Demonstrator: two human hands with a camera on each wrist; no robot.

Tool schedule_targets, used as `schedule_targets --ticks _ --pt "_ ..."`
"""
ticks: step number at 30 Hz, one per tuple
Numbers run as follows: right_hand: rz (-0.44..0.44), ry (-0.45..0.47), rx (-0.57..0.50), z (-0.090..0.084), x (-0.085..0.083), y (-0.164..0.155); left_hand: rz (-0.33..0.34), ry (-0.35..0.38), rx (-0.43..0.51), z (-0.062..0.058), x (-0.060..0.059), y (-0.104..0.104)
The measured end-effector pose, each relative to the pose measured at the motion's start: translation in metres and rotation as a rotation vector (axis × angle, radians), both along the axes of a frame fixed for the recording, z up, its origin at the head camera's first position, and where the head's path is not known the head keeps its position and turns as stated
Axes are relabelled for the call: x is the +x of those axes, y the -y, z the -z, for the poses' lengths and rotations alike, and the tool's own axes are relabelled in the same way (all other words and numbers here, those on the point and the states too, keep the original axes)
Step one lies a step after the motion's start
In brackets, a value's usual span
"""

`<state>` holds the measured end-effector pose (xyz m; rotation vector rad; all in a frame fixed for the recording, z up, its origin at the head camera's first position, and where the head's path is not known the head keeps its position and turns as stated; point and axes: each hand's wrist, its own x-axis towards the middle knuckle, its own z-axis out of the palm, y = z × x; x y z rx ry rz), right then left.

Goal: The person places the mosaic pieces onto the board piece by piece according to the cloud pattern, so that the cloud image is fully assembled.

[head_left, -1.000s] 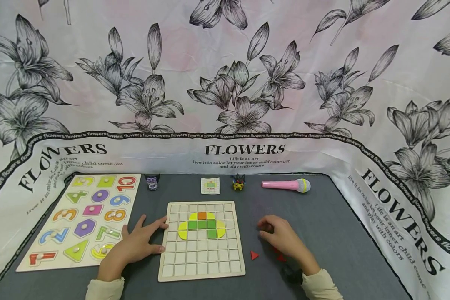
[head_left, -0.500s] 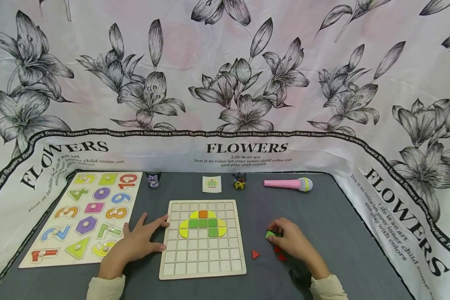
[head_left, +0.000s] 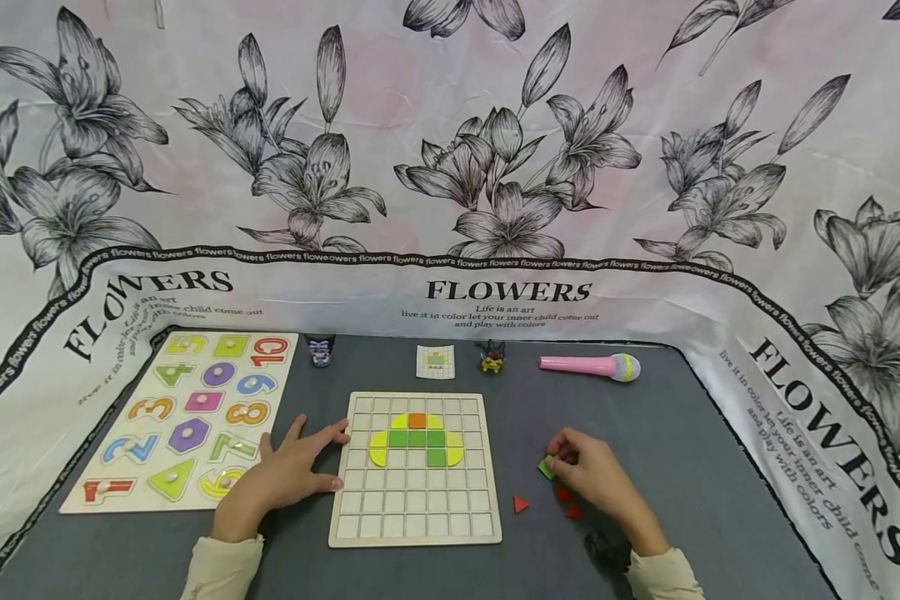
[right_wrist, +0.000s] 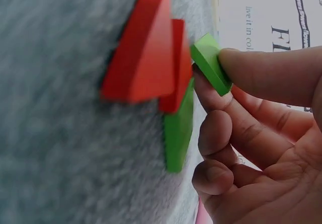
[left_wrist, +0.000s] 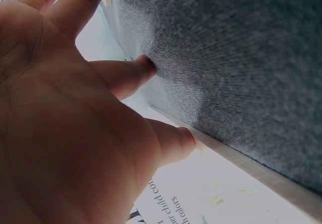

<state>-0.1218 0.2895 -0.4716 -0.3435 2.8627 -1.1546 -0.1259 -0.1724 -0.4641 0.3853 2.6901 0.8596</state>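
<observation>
R hand [head_left: 596, 483] pinches a green tile [head_left: 546, 467] w/ fingers near the counter's right side, just beside red triangles [head_left: 567, 502]. Thin edge-grip: tile could slip or knock them. L hand [head_left: 292, 475], fingers flat & relaxed, braces the grid board [head_left: 416, 533]; if it lifts, board may skid.

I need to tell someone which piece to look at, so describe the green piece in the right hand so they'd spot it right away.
Start at the wooden grid board in the middle of the grey table. Just right of it, the right hand pinches a small flat green piece at its fingertips. The loose pieces beside it are red triangles; this one is green and held.
</observation>
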Motion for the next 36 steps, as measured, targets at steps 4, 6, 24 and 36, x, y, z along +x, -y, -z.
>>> schedule_targets --ticks 4,6,24,36 --pt "-0.002 -0.008 -0.011 0.0 -0.004 0.006 -0.003 -0.001 0.0 0.001 -0.001 0.0" --pt "-0.015 -0.015 -0.023 0.001 -0.007 0.011 -0.006 -0.002 0.002 0.001 0.0 0.0" --pt "-0.232 -0.002 -0.14 -0.005 -0.028 0.091 -0.012 -0.003 -0.005 0.0 0.001 -0.001" --pt "-0.358 -0.054 -0.114 -0.009 -0.034 0.141 -0.015 0.003 -0.013 0.0 0.001 -0.001"
